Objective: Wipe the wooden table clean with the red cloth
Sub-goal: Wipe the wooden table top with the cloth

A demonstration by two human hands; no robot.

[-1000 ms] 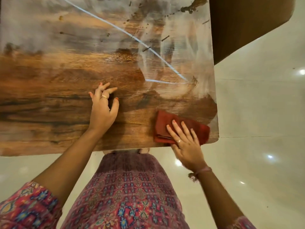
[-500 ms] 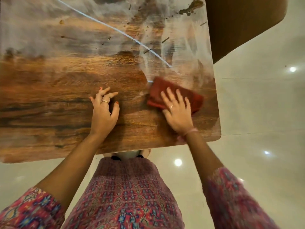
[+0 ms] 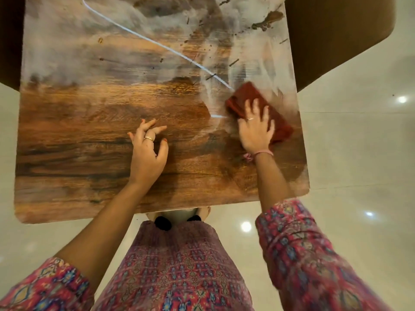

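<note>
Wooden table (image 3: 94, 122) fills the upper view, person standing at its near edge. Cloth (image 3: 247, 95) lies on the table's right side, toward the right edge. Right hand (image 3: 256, 129) flat on the cloth's near part. Left hand (image 3: 147, 151) rests on the table near its middle, left of the cloth and well apart from it. Smeared residue (image 3: 125, 50) covers the far half, behind both hands.
</note>
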